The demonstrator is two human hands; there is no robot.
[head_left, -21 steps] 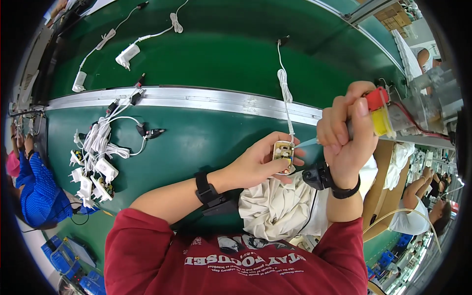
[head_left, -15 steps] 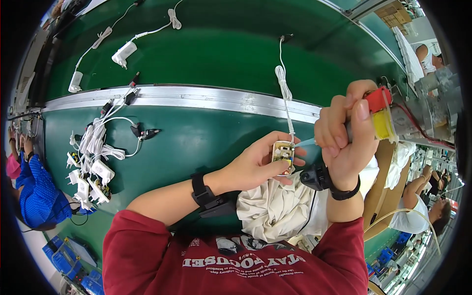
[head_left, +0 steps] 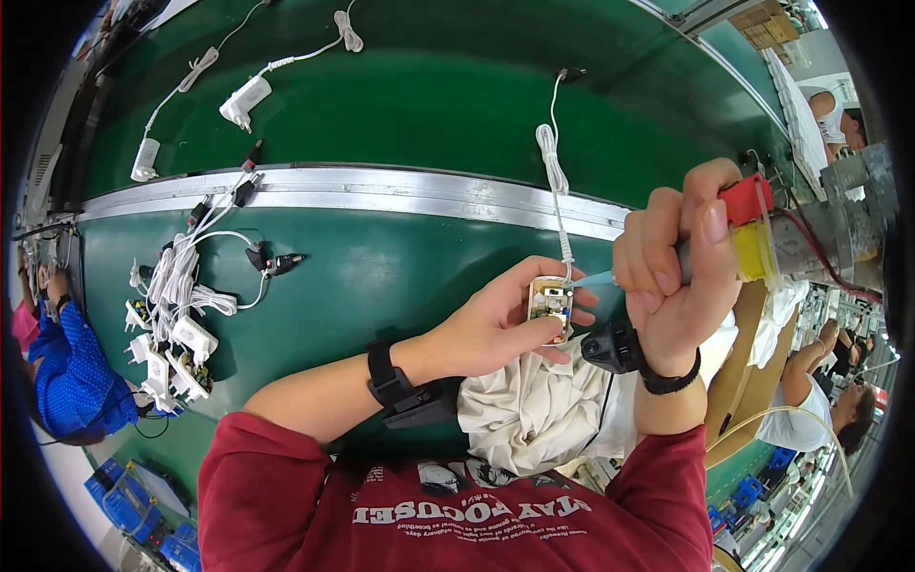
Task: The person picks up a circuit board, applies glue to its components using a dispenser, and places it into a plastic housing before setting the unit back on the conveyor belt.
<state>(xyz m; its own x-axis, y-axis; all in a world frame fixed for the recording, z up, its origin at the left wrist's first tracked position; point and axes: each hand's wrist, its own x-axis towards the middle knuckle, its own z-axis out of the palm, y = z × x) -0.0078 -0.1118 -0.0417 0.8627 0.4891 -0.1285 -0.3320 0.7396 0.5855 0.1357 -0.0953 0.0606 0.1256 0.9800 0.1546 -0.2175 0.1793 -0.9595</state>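
Observation:
My left hand (head_left: 481, 329) holds an opened white power adapter (head_left: 539, 297), its circuit board facing up, with the thumb across the lower part. From the adapter's far end a white cord (head_left: 551, 157) runs away over the metal rail to a dark plug. My right hand (head_left: 672, 262) is closed around a dispenser-like tool (head_left: 750, 250) with red and yellow parts and wires. Its tapered blue nozzle (head_left: 597, 278) points left, with the tip at the adapter's far right corner. Whether the tip touches the board I cannot tell.
A pile of white adapters and bundled cords (head_left: 181, 276) lies on the green table at left. Beyond the metal rail (head_left: 381, 194), two more corded adapters (head_left: 246, 100) lie on a green surface. Crumpled cream cloth (head_left: 519, 410) is below my hands. Other people sit at both sides.
Both hands keep their holds, and the nozzle tip stays at the adapter's far right corner. The dark plug on the cord has shifted slightly right.

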